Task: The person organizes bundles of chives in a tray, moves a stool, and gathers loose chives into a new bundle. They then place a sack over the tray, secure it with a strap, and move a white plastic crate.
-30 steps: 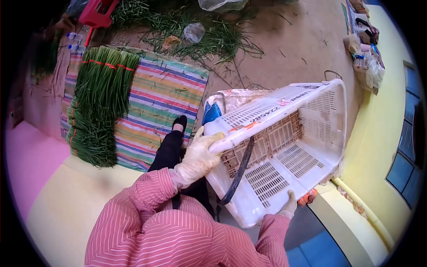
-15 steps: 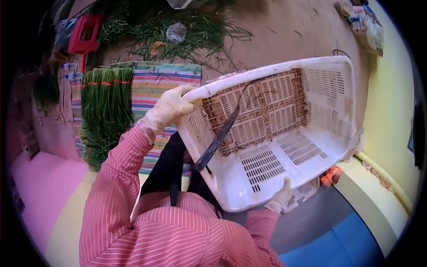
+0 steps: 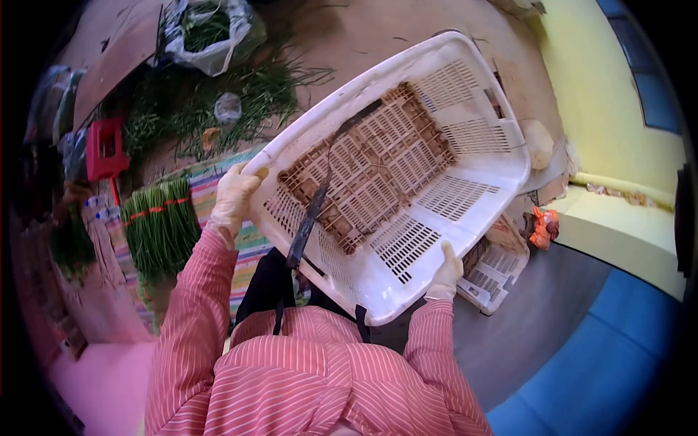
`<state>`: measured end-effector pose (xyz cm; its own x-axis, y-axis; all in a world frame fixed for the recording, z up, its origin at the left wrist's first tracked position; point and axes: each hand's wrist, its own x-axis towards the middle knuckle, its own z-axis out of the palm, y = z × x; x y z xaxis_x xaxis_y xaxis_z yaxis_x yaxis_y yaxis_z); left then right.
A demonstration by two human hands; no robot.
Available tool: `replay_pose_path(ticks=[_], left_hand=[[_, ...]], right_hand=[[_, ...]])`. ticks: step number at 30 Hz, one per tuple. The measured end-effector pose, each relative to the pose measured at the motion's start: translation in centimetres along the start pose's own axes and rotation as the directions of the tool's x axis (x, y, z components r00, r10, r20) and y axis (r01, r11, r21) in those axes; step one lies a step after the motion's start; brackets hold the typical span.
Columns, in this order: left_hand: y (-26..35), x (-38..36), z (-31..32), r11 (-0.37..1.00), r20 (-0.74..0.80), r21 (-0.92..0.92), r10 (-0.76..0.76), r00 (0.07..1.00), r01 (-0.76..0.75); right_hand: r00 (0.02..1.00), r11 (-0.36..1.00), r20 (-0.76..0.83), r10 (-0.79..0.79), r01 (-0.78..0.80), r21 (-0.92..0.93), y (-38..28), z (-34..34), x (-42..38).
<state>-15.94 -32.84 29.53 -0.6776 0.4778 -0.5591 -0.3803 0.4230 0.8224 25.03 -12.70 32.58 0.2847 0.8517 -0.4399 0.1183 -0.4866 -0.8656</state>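
Note:
A large white plastic basket point(image 3: 465, 211) with slotted walls and a brown-stained bottom is held tilted in front of my body, its inside facing me. My left hand point(image 3: 236, 196), in a pale glove, grips the rim at the left corner. My right hand point(image 3: 446, 273), also gloved, holds the near rim, thumb on the inside and fingers hidden behind the wall. A dark strap point(image 3: 313, 214) runs across the inside of the basket and over its rim near my left hand.
Bundled green stalks point(image 3: 161, 225) lie on a striped mat point(image 3: 243, 287). Beyond are loose greens, a filled plastic bag point(image 3: 211, 40) and a red stool point(image 3: 107, 149). Another white basket point(image 3: 494, 280) and an orange bag point(image 3: 543, 227) are at right, near the yellow wall point(image 3: 582, 87).
The basket has turned, its far end swinging up and away, and shifted left in view. Both hands keep hold. More of the second basket shows at right, and the filled bag has come into view.

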Motion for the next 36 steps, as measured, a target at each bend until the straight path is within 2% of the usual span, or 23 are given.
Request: replay_pose_path(ticks=[3,5,7,9,10,12,13,15,16,18,19,20,21,22,25,26,27,28,29,31,33,34,36], left_hand=[[0.3,0.6,0.5,0.999,0.007,-0.004,0.033,0.999,-0.033],[-0.3,2.3,0.4,0.999,0.017,-0.021,0.024,1.000,-0.024],[0.2,2.9,0.4,0.999,0.031,-0.022,0.025,0.999,-0.024],[-0.1,2.2,0.2,0.998,0.002,0.030,0.057,0.998,-0.057],[-1.1,2.6,0.1,0.998,0.021,-0.039,0.054,0.998,-0.053],[-2.0,1.2,0.1,0.989,0.033,-0.144,0.051,0.998,-0.046],[-1.6,0.1,0.4,0.999,-0.044,0.035,0.010,0.999,-0.009],[-3.0,-0.9,0.3,0.994,-0.037,-0.101,0.026,0.999,-0.030],[-3.3,-1.3,0.3,0.993,-0.030,-0.115,0.035,0.999,-0.038],[-4.2,-0.9,0.3,0.990,-0.001,-0.123,0.072,0.997,-0.071],[-0.7,-1.9,0.5,0.996,-0.065,0.082,0.040,0.997,-0.035],[-2.6,-1.2,0.8,0.952,-0.100,0.267,0.180,0.979,-0.148],[-0.9,-1.4,0.6,0.971,-0.016,0.195,0.147,0.989,-0.141],[-0.8,-1.4,0.4,0.964,0.016,0.187,0.191,0.981,-0.191],[-0.3,-0.3,0.0,0.940,0.139,0.191,0.260,0.956,-0.283],[0.6,0.0,-0.9,0.945,0.288,0.235,0.157,0.945,-0.229],[0.5,0.3,-1.2,0.945,0.301,0.231,0.154,0.941,-0.229],[0.1,0.3,-1.3,0.903,0.321,0.266,0.246,0.914,-0.337],[-0.1,0.4,-1.3,0.847,0.344,0.295,0.337,0.876,-0.442],[0.2,0.9,-1.3,0.875,0.395,0.241,0.306,0.866,-0.419],[0.3,1.4,-1.0,0.924,0.387,0.174,0.253,0.887,-0.340],[1.0,1.3,-1.0,0.877,0.363,0.188,0.357,0.861,-0.442],[2.8,2.2,-1.0,0.878,0.377,0.212,0.331,0.865,-0.429]], right_hand=[[0.998,0.998,-0.039,0.054,-0.056,-0.040,-0.1,0.0,-0.1],[0.991,0.997,-0.119,-0.063,0.068,0.035,1.7,0.8,0.2],[0.995,0.997,-0.080,-0.055,0.059,0.048,2.0,1.1,0.6],[0.995,0.995,-0.031,0.095,-0.095,-0.006,0.9,0.9,0.9],[0.999,0.999,0.021,0.039,-0.039,-0.012,1.9,0.3,2.0],[1.000,0.999,-0.002,0.003,-0.003,-0.035,2.0,0.1,1.8],[0.999,0.999,0.000,-0.036,0.036,-0.019,2.7,-0.4,2.3],[0.999,0.985,-0.040,-0.031,0.024,-0.169,2.2,-1.0,2.1],[0.999,0.991,-0.010,-0.042,0.040,-0.130,2.5,-1.3,2.4],[0.998,0.971,-0.062,-0.006,-0.009,-0.241,2.0,-1.0,2.5],[0.995,0.953,-0.096,0.010,-0.038,-0.301,1.3,-0.5,2.2],[0.996,0.949,-0.091,0.002,-0.031,-0.314,0.7,0.5,1.8],[0.987,0.917,-0.157,0.034,-0.093,-0.388,0.0,1.0,1.0],[0.972,0.876,-0.228,0.057,-0.158,-0.455,-0.7,1.6,0.4],[0.932,0.757,-0.363,-0.012,-0.229,-0.612,-1.8,3.6,-1.1],[0.927,0.756,-0.376,-0.017,-0.234,-0.612,-2.4,4.2,-1.3],[0.923,0.721,-0.383,0.037,-0.290,-0.630,-3.0,4.7,-1.5],[0.915,0.685,-0.392,0.092,-0.344,-0.642,-3.3,5.0,-1.8],[0.909,0.691,-0.406,0.090,-0.351,-0.632,-3.4,5.5,-2.1],[0.880,0.778,-0.418,0.228,-0.422,-0.465,-3.5,6.0,-2.5],[0.867,0.841,-0.453,0.207,-0.395,-0.370,-1.6,5.7,-3.0],[0.860,0.888,-0.474,0.187,-0.354,-0.292,-0.9,5.0,-3.0],[0.877,0.884,-0.434,0.206,-0.357,-0.301,-0.3,3.6,-2.2]])
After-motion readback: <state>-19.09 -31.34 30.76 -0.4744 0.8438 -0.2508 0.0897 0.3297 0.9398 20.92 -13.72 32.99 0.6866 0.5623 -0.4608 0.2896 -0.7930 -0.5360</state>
